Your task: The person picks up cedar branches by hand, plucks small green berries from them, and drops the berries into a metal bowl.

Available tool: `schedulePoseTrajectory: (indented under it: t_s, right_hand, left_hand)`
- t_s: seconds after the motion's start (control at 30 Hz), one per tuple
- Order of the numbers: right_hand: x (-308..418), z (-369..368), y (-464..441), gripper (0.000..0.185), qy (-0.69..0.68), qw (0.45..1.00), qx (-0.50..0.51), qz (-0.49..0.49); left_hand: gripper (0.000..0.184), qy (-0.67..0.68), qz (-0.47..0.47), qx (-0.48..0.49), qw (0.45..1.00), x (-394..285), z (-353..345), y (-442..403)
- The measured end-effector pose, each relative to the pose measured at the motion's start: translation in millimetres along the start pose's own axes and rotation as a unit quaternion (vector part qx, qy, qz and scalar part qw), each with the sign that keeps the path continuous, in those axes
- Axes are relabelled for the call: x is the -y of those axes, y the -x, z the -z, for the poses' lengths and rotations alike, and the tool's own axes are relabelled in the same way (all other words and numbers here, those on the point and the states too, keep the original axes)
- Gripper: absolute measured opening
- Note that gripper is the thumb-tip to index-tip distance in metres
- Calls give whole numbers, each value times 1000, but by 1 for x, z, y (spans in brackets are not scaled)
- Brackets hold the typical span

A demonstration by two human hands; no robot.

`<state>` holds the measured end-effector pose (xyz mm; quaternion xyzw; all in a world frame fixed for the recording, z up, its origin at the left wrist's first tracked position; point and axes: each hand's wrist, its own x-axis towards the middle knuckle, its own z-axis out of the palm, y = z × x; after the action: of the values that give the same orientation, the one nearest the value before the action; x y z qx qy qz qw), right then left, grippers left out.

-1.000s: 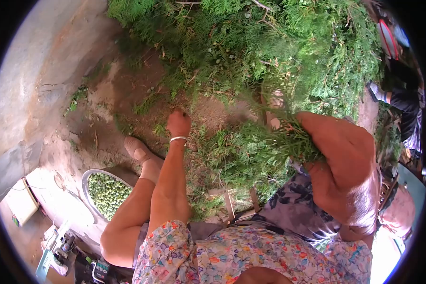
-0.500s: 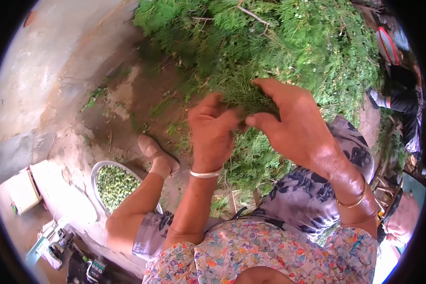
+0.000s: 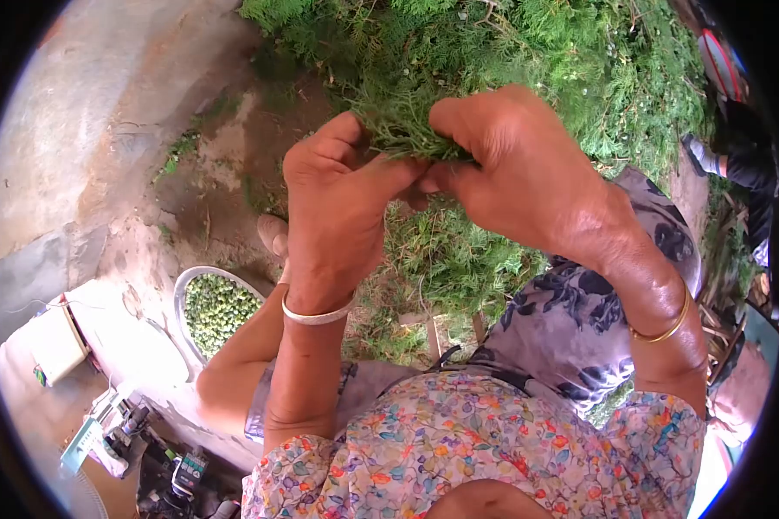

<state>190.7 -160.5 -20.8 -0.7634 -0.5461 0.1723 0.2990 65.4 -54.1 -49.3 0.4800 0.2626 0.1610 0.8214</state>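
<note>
A small bunch of feathery green sprigs [image 3: 402, 121] is held up between my hands, over the ground in front of me. My right hand [image 3: 524, 169] is closed on the sprigs from the right, thumb and fingers pinching their lower end. From the left, my left hand [image 3: 337, 199] touches the bunch, its fingers bent and its thumb reaching to the right thumb. Whether a small piece sits between the left fingertips is hidden. A large heap of green branches [image 3: 580, 78] lies beyond the hands.
A metal basin [image 3: 182, 304] of small green pieces [image 3: 219, 311] stands at the left, beside my leg. Cut greenery [image 3: 459, 251] covers the ground below my hands. Another person's foot [image 3: 705, 157] shows at the right. A pale box [image 3: 48, 350] and clutter lie lower left.
My left hand has come up from near the ground at the left to the bunch. My right hand has brought the sprigs from the right to the middle, and both have risen a little.
</note>
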Motion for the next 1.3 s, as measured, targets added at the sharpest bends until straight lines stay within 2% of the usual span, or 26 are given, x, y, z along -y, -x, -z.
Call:
schedulePoseTrajectory:
  t_s: [0.07, 0.1, 0.2, 0.27, 0.4, 0.47, 0.5, 0.57, 0.6, 0.67, 0.7, 0.73, 0.77, 0.8, 0.83, 0.9, 0.93, 1.0, 1.03, 1.07, 1.1, 1.13, 1.17, 1.23, 1.27, 1.3]
  right_hand:
    - [5, 6, -3, 18, -19, 996, 73, -51]
    - [4, 6, -2, 18, -18, 996, 74, -51]
    - [-5, 8, -1, 16, -19, 999, 8, -33]
    - [-11, 12, -3, 14, 42, 992, -111, -30]
    - [-10, 27, 0, 13, 56, 984, -154, -68]
    - [-3, 35, 2, 12, 34, 985, -136, -104]
    - [0, 39, 3, 11, 11, 983, -115, -144]
    - [4, 45, 4, 9, 16, 982, -106, -154]
    - [8, 48, 5, 9, -11, 977, -96, -191]
    - [8, 47, 7, 8, -55, 968, -107, -222]
    - [8, 48, 7, 8, -52, 967, -109, -222]
    - [8, 50, 7, 8, -65, 964, -112, -230]
    - [9, 51, 7, 8, -78, 961, -115, -238]
    - [8, 51, 9, 10, -77, 960, -127, -236]
    - [9, 52, 9, 10, -74, 960, -129, -237]
    - [9, 52, 8, 13, -35, 954, -148, -256]
    - [4, 55, 11, 16, -51, 962, -132, -234]
    - [0, 55, 13, 18, 1, 969, -135, -207]
    - [0, 56, 14, 21, 50, 974, -138, -175]
    - [2, 62, 18, 30, 103, 973, -94, -184]
    - [4, 64, 19, 30, 105, 972, -93, -188]
    - [5, 65, 19, 32, 82, 968, -77, -224]
    - [5, 65, 19, 34, 58, 962, -61, -260]
    - [3, 63, 17, 35, 61, 969, -70, -231]
    - [2, 62, 17, 35, 61, 975, -78, -201]
    - [2, 60, 16, 35, 63, 975, -78, -199]
  left_hand:
    - [19, -8, -17, 3, 1000, 0, 2, -1]
    - [19, -7, -17, 3, 1000, 0, 4, -2]
    - [20, 46, -9, -53, 997, 3, 20, -6]
    - [18, 229, 27, -62, 971, 12, 45, -11]
    - [21, 319, 36, -14, 947, 65, 100, -21]
    - [21, 261, 86, -100, 956, 91, 109, -24]
    - [21, 261, 84, -100, 956, 107, 114, -27]
    - [17, 110, 173, -176, 963, 140, 119, -38]
    - [17, 112, 174, -173, 963, 158, 118, -44]
    - [12, -156, 163, -148, 963, 194, 116, -61]
    - [12, -154, 162, -145, 964, 220, 122, -72]
    - [14, -269, 74, -140, 950, 249, 131, -83]
    - [16, -378, -16, -131, 916, 258, 131, -93]
    - [27, -483, -81, -119, 864, 265, 134, -101]
    - [27, -480, -82, -117, 865, 271, 134, -109]
    - [35, -540, -120, -182, 813, 285, 134, -123]
    - [35, -538, -118, -180, 815, 291, 134, -129]
    - [38, -530, 0, -238, 814, 302, 138, -141]
    - [38, -529, 1, -234, 815, 315, 146, -148]
    - [34, -477, -42, -234, 846, 334, 158, -155]
    - [32, -422, -85, -233, 872, 354, 169, -162]
    - [32, -499, -44, -243, 831, 367, 176, -169]
    - [32, -497, -44, -242, 832, 352, 162, -169]
    - [36, -594, 41, -235, 768, 315, 130, -166]
    - [34, -633, 42, -229, 738, 301, 118, -166]
    - [34, -631, 41, -231, 739, 302, 118, -169]
